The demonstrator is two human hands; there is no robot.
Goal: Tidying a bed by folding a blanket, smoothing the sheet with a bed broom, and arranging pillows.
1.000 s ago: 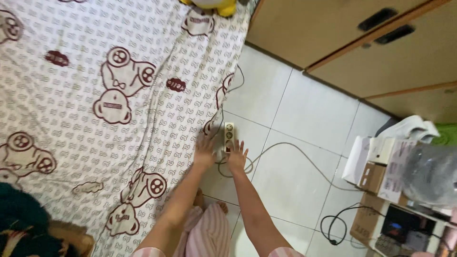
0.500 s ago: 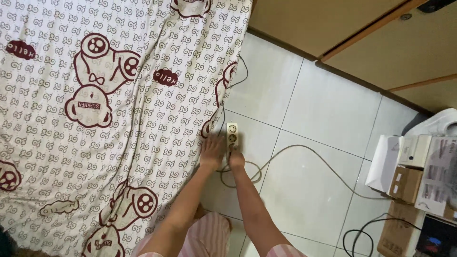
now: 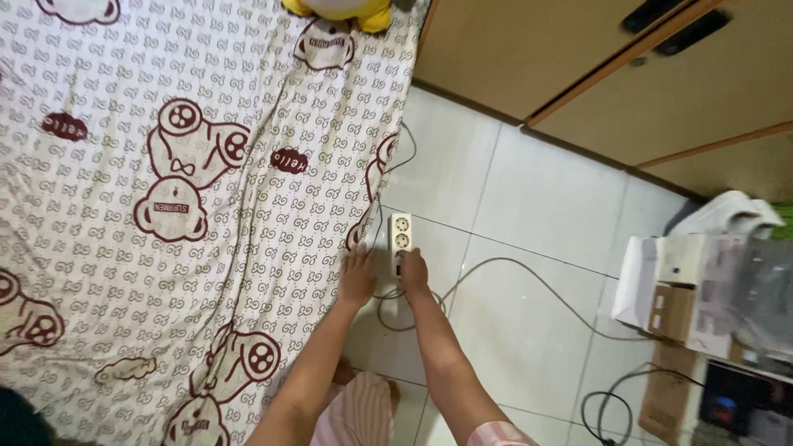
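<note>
A white power strip (image 3: 401, 241) lies flat on the pale tiled floor (image 3: 529, 206), just beside the hanging edge of the patterned bedsheet (image 3: 165, 206). Its long axis runs away from the person, nearly parallel to the sheet's edge; the far end with two round sockets is bare, and the near end is covered by the hands.

The right hand (image 3: 411, 271) is curled, fingers bent down onto the near end of the power strip, apparently gripping something there; whether that is a plug cannot be told. The left hand (image 3: 358, 275) lies open and flat, fingers loosely spread, on the floor where it meets the sheet, just to the left of the power strip and touching or nearly touching its near end.

A grey cable (image 3: 529, 281) loops on the floor just behind the power strip's near end and runs off to the right. A thinner dark cord (image 3: 409, 149) leads from beyond the strip's far end along the sheet.

Well to the right of the power strip, a stack of packages stands: a white rectangular box (image 3: 640, 285), brown cardboard boxes (image 3: 673, 318) with pale labels, and a clear plastic wrapping (image 3: 764, 297). Below these lies a coiled black cable (image 3: 603, 405). Beyond the far end of the strip, tan wooden cabinet doors (image 3: 578, 58) meet the floor, and a yellow plush toy (image 3: 347, 12) sits at the top of the sheet.
</note>
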